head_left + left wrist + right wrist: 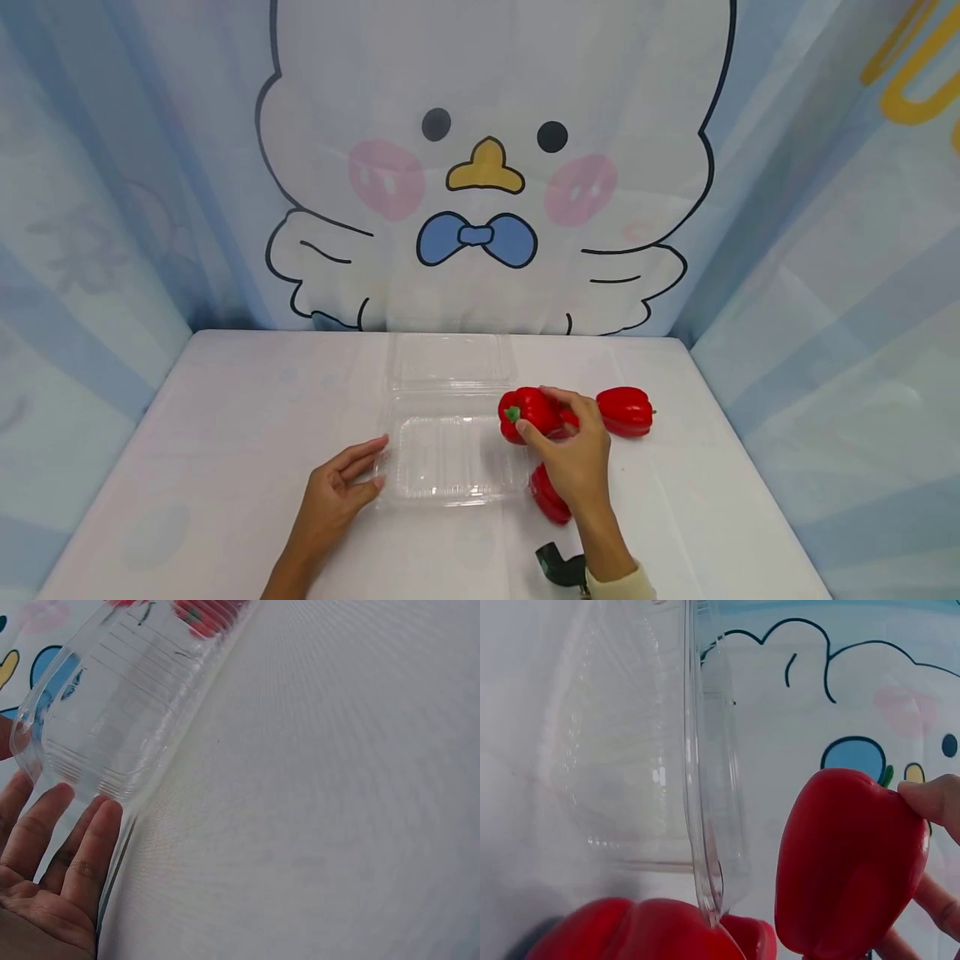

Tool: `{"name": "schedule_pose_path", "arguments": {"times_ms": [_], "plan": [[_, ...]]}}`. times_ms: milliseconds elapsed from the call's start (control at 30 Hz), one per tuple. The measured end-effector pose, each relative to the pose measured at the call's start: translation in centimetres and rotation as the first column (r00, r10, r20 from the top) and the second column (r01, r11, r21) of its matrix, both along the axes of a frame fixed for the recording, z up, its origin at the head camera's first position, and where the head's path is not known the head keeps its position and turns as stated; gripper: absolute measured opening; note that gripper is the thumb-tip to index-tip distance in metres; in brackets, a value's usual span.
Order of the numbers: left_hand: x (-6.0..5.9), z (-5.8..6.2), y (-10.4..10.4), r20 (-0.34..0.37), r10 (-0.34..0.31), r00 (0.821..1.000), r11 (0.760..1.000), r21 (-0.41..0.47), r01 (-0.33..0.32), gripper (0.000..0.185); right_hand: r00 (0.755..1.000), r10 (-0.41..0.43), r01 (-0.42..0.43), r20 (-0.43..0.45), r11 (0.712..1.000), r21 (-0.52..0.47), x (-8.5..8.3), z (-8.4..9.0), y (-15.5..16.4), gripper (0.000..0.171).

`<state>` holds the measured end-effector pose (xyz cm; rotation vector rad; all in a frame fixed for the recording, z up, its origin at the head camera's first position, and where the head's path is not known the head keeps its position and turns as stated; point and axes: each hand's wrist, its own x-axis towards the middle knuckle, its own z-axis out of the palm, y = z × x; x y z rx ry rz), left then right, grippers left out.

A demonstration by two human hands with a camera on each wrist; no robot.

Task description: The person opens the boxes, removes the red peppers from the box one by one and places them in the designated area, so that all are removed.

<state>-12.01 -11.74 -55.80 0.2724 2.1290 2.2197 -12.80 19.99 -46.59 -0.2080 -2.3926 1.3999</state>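
Note:
A clear plastic clamshell container lies opened on the table, its lid spread toward the back. My left hand touches the container's left edge with nearly straight fingers; the left wrist view shows the fingertips against the clear wall. Over the container's right side, my right hand holds a red bell pepper between thumb and fingers, its green stem facing left. Below that hand sits another red bell pepper, partly hidden. A third red bell pepper lies to the right.
More red shows behind my right fingers; which pepper it belongs to I cannot tell. A dark curved object is beside the right wrist. Printed cloth hangs behind the white table and along both sides.

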Motion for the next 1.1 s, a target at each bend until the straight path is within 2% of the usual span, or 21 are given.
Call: {"name": "schedule_pose_path", "arguments": {"times_ms": [567,1100], "plan": [[-0.1,0.0,0.0,-0.008,-0.006,1.000,1.000,0.010,0.006,0.049,0.995,-0.099,0.099,0.018,0.995,-0.010,0.4,0.1,2.7,0.065],[-0.2,-0.1,0.0,0.001,-0.003,1.000,1.000,0.004,0.003,0.049,0.984,-0.179,0.179,0.025,0.984,0.016,1.3,-1.1,4.6,0.063]]}}
